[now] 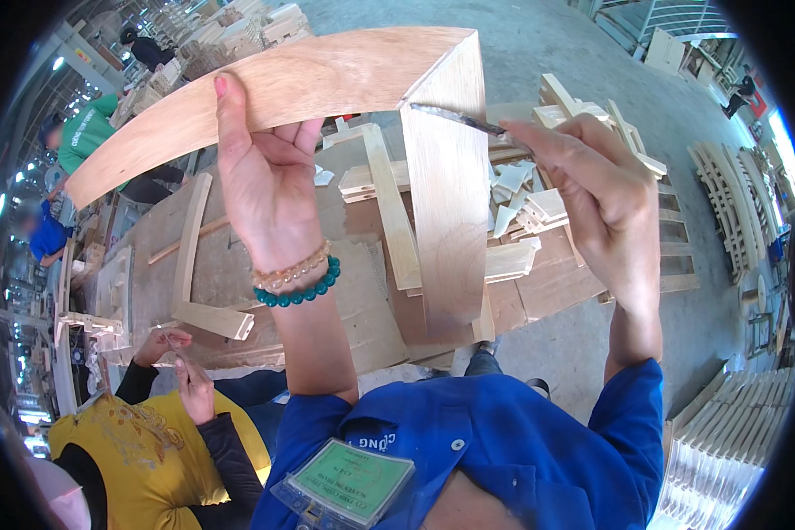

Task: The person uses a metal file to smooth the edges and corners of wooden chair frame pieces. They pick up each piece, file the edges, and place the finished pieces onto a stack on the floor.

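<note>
A pale wooden corner piece [344, 75], two flat boards joined at a slanted mitre, is raised in front of me. My left hand [269, 177] grips the long curved-looking board from below, thumb on its near face and fingers behind. Between the thumb and fingers of my right hand [605, 181] is a thin metal spatula-like tool [455, 116]. Its narrow blade, which looks smeared, lies against the other board close to the inner end of the joint. The tool's handle is mostly hidden in my fingers.
Below is a cardboard-covered table [344, 300] bearing another wooden corner piece [194, 256], stacked blocks and white scraps [510, 185]. A co-worker in yellow [150, 450] sits close on my left, hands raised. Slatted wooden parts [724, 208] stand at the right; other people work at far left.
</note>
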{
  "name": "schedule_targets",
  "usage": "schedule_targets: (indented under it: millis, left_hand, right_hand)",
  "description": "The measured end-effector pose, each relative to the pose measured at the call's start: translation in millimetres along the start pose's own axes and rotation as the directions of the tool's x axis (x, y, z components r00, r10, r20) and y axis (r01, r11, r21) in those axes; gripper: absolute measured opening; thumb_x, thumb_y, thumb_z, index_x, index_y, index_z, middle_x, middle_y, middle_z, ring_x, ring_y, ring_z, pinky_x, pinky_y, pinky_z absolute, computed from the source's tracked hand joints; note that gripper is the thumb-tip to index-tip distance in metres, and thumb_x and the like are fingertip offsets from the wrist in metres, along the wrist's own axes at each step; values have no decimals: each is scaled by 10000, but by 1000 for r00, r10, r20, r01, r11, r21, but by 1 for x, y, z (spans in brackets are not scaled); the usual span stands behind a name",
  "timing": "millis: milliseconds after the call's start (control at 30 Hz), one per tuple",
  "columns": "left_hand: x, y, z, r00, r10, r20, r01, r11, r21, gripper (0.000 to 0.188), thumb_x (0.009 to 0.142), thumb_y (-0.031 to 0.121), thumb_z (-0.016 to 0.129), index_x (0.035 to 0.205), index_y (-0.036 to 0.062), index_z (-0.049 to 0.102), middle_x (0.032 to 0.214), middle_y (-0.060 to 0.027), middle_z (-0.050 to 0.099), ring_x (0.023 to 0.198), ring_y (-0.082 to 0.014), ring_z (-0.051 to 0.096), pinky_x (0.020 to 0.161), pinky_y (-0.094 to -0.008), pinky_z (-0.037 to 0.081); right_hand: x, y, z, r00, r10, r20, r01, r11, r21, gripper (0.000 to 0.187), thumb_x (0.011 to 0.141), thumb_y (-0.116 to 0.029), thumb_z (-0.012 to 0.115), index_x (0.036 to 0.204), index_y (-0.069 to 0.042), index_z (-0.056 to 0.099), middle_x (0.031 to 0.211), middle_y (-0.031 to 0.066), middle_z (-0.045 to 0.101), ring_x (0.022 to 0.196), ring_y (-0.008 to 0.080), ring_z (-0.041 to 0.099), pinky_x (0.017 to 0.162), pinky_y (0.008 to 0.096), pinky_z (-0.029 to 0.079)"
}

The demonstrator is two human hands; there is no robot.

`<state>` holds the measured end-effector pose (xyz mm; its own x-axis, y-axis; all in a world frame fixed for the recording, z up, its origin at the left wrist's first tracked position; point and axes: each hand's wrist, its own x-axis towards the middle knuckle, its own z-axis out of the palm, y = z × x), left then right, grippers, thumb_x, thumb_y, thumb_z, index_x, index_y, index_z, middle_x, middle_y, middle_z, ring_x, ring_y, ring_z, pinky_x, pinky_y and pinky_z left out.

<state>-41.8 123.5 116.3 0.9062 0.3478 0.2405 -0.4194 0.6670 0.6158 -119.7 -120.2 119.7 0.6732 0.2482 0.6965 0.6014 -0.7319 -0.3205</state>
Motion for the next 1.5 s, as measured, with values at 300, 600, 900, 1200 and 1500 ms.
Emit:
schedule_targets:
  millis: [300, 600, 900, 1200, 1500]
  left_hand:
    - [-1, -8, 3, 1000, 20, 0, -20, 999, 41, 404, 875, 306, 691, 1149, 43, 554, 1108, -115, 643, 1015, -242, 648, 898, -403, 548]
    - [-7, -21, 3, 999, 22, 25, -24, 995, 98, 416, 899, 312, 658, 1184, 33, 541, 1130, -107, 637, 1015, -235, 643, 889, -399, 551]
    - [1, -22, 4, 999, -7, 41, 6, 999, 36, 455, 827, 265, 752, 1173, 81, 522, 1077, -56, 635, 965, -184, 650, 860, -373, 551]
    - [-3, -31, 3, 999, -21, 41, 18, 998, 61, 452, 832, 258, 749, 1177, 81, 515, 1075, -60, 637, 961, -181, 649, 848, -365, 548]
    - [7, -42, -11, 989, -147, -1, 146, 988, 56, 381, 883, 315, 684, 1129, 48, 568, 1038, -92, 645, 978, -196, 646, 877, -353, 548]
  right_hand:
    - [-2, -14, -13, 997, -70, -20, 60, 949, -309, 316, 792, 18, 634, 1062, -116, 729, 835, 30, 586, 663, 132, 560, 564, 272, 457]
    - [-10, -10, -4, 991, -132, -4, 114, 872, -475, 358, 728, -3, 683, 1035, -178, 742, 826, 9, 568, 671, 128, 564, 565, 286, 476]
    - [0, -12, -6, 981, -191, 15, 165, 803, -573, 428, 669, -65, 699, 1064, -228, 727, 866, -11, 554, 745, 150, 584, 610, 292, 513]
    - [5, -14, -6, 919, -369, 136, 361, 655, -663, 387, 639, -137, 742, 1024, -178, 729, 898, -14, 564, 749, 133, 583, 607, 284, 497]
    - [3, 23, 2, 972, -213, 97, 233, 918, -320, 315, 734, 16, 665, 1013, -112, 735, 852, 47, 584, 707, 167, 600, 533, 277, 470]
